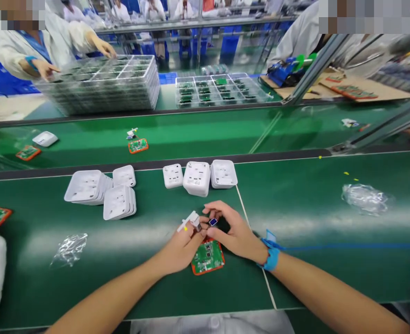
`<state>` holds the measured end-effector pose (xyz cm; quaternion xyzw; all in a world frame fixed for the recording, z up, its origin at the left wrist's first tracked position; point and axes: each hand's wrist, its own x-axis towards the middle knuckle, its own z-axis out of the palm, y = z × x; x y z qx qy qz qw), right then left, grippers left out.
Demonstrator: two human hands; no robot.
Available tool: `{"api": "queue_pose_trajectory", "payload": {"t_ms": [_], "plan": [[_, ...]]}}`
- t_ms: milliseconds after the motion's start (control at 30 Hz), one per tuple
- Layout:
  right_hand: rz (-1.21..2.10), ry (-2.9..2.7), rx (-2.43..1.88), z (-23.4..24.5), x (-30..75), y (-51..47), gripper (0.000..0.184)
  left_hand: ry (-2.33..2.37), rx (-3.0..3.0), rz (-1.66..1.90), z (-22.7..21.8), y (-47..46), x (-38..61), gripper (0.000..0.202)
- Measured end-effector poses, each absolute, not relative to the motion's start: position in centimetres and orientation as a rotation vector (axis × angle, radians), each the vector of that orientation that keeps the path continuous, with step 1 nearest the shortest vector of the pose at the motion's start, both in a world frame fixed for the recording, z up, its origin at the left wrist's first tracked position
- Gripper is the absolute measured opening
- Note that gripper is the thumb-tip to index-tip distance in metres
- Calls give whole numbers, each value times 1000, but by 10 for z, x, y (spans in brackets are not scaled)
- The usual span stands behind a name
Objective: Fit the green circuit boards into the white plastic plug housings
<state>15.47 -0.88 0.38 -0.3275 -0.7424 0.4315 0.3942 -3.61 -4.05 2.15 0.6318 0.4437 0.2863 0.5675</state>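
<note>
My left hand (182, 248) pinches a small white plastic part (191, 221) with a yellow spot near its lower end. Close against it, my right hand (238, 232) has its fingers curled around a small dark-blue screen (213, 222) with a pale border. The fingertips of both hands nearly meet there; which of them bear on the screen is partly hidden. Just below lies a green circuit board (208, 260) in an orange-red frame, flat on the green work surface and partly covered by my left hand. A blue wrist strap (272, 255) with a cord circles my right wrist.
Stacked white housings (196, 177) stand beyond my hands, with further stacks (86, 185) to the left. Clear plastic bags lie left (71, 248) and right (365, 198). Across a green belt (191, 134), two co-workers sit by trays (222, 90) of boards.
</note>
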Motion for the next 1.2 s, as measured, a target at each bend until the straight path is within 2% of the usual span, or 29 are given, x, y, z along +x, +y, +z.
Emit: {"api": "queue_pose_trajectory", "payload": {"t_ms": [67,167,300,433,600,700,767,833,867,967,1033,1133,1200], "plan": [[1104,-1899,-811,5,154,-9,47,1035,1533,631,22,-41,-35,25],[1042,-1976,-772,10,155,-8,39,1003,1489,594,20,-42,-34,21],[915,-2169,-901,14,168,-3,39,813,1041,694,13,-41,-37,26],[900,-2341,-821,15,181,1,16,751,830,702,9,-40,-37,34],[555,-2239,-544,16,174,-5,20,836,978,714,14,-44,-34,34],[382,-2168,-726,13,165,-13,25,730,1167,590,19,-46,-37,51],[450,-2083,-873,10,161,-16,41,668,1186,555,21,-46,-41,48],[603,-2020,-947,7,161,-15,59,659,1148,534,22,-43,-44,34],[683,-2008,-937,7,161,-13,58,679,1145,515,22,-42,-45,29],[853,-2003,-797,7,164,-7,22,801,1221,486,21,-40,-44,31],[902,-1945,-762,8,165,-6,9,872,1234,548,18,-42,-40,33],[1000,-1799,-830,8,165,-9,6,998,1116,749,12,-49,-32,39],[1165,-1647,-863,7,163,-12,12,1097,1018,864,8,-53,-28,45]]}}
